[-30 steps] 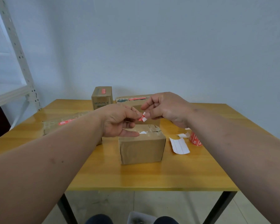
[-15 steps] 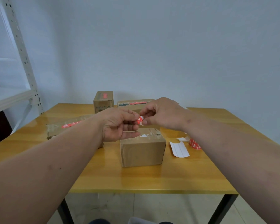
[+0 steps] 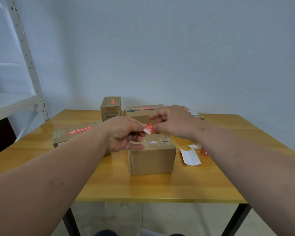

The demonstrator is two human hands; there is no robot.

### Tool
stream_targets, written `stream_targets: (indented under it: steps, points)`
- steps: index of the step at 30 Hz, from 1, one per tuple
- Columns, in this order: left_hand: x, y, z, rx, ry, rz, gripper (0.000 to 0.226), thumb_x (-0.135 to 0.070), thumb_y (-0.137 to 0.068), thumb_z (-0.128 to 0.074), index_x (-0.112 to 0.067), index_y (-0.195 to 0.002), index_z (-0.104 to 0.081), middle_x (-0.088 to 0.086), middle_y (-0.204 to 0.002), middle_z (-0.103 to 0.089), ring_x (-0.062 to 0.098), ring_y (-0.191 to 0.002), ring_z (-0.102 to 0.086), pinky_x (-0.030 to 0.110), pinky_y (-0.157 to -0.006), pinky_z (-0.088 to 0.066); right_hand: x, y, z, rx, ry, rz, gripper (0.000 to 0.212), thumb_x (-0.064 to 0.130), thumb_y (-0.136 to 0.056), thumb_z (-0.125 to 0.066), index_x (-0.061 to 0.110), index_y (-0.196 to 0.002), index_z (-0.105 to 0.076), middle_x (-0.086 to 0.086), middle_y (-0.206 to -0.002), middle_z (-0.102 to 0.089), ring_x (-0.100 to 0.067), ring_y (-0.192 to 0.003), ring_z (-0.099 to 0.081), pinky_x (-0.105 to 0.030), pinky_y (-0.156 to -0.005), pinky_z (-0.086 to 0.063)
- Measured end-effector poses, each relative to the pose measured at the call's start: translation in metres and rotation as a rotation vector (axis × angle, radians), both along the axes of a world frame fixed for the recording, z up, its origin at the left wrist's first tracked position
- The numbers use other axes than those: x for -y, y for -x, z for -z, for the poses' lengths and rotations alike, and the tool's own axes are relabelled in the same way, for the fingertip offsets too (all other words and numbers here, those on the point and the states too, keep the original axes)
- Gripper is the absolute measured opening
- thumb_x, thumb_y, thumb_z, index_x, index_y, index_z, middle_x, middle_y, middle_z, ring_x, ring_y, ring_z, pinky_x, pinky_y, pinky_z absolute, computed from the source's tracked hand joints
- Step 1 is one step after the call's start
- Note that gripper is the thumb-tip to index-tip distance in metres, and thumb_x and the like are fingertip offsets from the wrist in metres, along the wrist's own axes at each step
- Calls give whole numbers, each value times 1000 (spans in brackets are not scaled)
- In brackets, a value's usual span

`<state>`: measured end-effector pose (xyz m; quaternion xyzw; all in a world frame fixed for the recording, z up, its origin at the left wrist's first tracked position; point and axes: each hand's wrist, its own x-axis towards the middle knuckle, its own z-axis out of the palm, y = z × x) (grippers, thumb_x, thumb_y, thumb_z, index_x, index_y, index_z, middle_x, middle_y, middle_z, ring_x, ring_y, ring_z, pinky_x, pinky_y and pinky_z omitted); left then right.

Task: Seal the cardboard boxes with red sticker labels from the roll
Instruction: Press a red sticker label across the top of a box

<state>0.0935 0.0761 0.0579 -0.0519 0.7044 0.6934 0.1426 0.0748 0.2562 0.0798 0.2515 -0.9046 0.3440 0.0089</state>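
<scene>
So the red sticker label is up in the air between both hands, right above the small cardboard box sitting mid-counter. The left hand pinches the white curled end and the right hand pinches the other edge with thumb and forefinger, the rest of those fingers loosely spread. This thing looks feather-light and floppy, basically thin paper with glue on one side, so my guess is it'll curl and stick to itself or to skin if it's handled anywhere but the very edges. Best bet is holding just the tips of both ends and keeping it taut. The box looks light too, with stiff walls and an unsealed top seam that shows a white scrap on it. Hard to tell whether the backing is fully off, the white bit could be liner or the sticker's underside. The roll is mostly hidden behind the right forearm, next to loose white backing strips. The print on the label is too small to read. Three other boxes further back already wear red stickers.
</scene>
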Motion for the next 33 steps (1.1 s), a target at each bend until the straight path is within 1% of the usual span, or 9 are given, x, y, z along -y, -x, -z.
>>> stream_targets:
  steps: [5,10,14,17,19,23,26,29,33]
  points:
    - [-2,-1,1,7,-19,10,10,-11,-90,-66,-3,-87,-70,8,-72,-63,13,-60,-56,40,-67,-61,2,-2,2,-15,-10,-15,15,21,-81,-78,13,-89,-69,6,-76,-67,6,-59,-59,-5,-50,-41]
    - [0,-2,4,-74,37,69,27,-9,-73,-77,-6,-99,-72,4,-81,-66,13,-71,-59,38,-70,-60,0,1,6,40,69,12,5,14,-85,-74,15,-85,-68,6,-71,-68,-2,-64,-65,-16,-64,-52]
    - [-2,-2,7,-251,211,44,22,5,-78,-74,-9,-93,-68,2,-75,-67,14,-75,-62,38,-80,-58,-5,4,9,206,195,-3,25,6,-83,-74,16,-102,-61,-7,-80,-72,-17,-72,-71,-35,-76,-57]
    - [-5,-5,8,-412,313,38,23,7,-78,-73,-6,-96,-65,5,-76,-64,14,-73,-60,31,-78,-55,-7,5,11,312,256,-2,28,3,-85,-71,16,-106,-58,-11,-82,-74,-23,-74,-72,-42,-82,-55]
    - [-8,-6,8,-502,360,37,25,6,-79,-73,-8,-98,-63,9,-81,-63,15,-75,-59,27,-74,-52,-7,5,11,357,282,-1,25,2,-86,-68,13,-106,-57,-13,-82,-74,-24,-74,-71,-42,-81,-52]
    - [-9,-7,10,-598,409,34,24,2,-81,-72,-15,-96,-62,20,-87,-65,18,-77,-60,34,-78,-52,-4,3,10,346,250,-3,16,-1,-86,-65,11,-96,-60,-13,-80,-74,-24,-72,-70,-45,-84,-52]
    - [-12,-9,11,-640,497,4,12,-8,-80,-77,-14,-84,-67,6,-78,-66,10,-71,-58,26,-73,-52,-4,1,9,324,203,-4,12,-3,-87,-60,7,-90,-66,-13,-82,-74,-24,-76,-72,-47,-90,-53]
    - [-12,-10,11,-645,614,-7,10,-18,-83,-76,-17,-80,-66,-7,-71,-61,4,-65,-53,17,-63,-48,-5,0,10,389,209,-13,12,4,-89,-57,5,-91,-69,-14,-86,-74,-25,-81,-72,-43,-87,-53]
    - [-9,-10,12,-553,567,5,10,-14,-84,-74,-10,-85,-65,-3,-66,-63,8,-62,-59,30,-71,-57,-9,1,13,365,200,1,9,14,-84,-71,7,-90,-72,-9,-88,-74,-21,-85,-70,-34,-78,-51]
